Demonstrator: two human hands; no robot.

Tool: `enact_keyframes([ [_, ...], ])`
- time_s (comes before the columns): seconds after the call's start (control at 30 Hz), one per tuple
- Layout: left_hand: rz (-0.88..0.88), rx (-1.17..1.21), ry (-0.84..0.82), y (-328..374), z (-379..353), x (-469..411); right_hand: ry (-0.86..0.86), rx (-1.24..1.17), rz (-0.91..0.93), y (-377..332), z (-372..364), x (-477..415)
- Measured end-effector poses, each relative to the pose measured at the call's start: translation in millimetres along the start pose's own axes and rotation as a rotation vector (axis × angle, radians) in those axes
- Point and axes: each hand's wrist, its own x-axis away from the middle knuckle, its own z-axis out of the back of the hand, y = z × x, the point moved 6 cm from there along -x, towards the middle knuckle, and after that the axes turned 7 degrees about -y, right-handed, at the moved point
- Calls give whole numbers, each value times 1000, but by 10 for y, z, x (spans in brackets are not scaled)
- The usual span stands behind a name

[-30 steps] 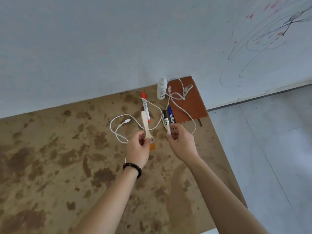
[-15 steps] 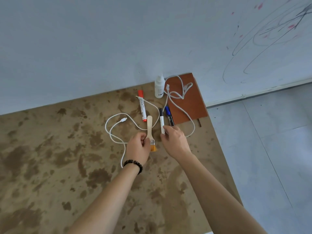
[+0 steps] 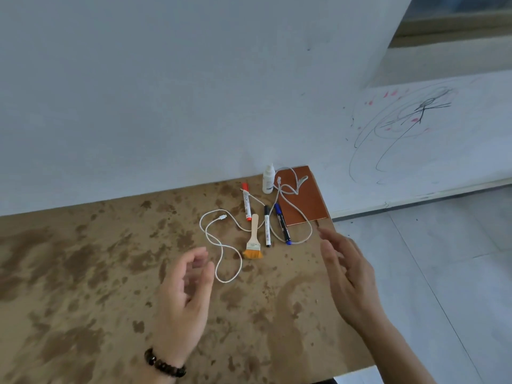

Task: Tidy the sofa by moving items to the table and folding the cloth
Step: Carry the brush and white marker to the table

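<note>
Likely home room, doubling as makeshift craft corner. Stained brown worktop [image 3: 83, 273] pushed against plain white wall [image 3: 166, 92]; stick-figure scribbles [image 3: 410, 120] on lower panel; pale floor tiles [image 3: 443, 273]. Markers [image 3: 267, 230], brush [image 3: 253, 236], dropper bottle [image 3: 268, 180], charging cable [image 3: 219, 239] loose on worktop.

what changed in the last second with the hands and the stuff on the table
The left hand let go of the brush and the right hand let go of the black marker. Both items now lie on the table, and both hands drew back toward the person, holding nothing. The red marker, blue marker, bottle, cable and brown pad stayed put.
</note>
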Motion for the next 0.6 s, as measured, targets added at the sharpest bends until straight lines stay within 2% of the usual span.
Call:
enact_keyframes([
  [0.17,40,28,119,26,206,501,-97,-30,37,-26,141,429],
  [0.37,60,-3,319,359,153,1068,-236,-17,202,-45,267,460],
  [0.6,223,-48,619,367,239,2203,-574,-151,290,-5,-331,711],
])
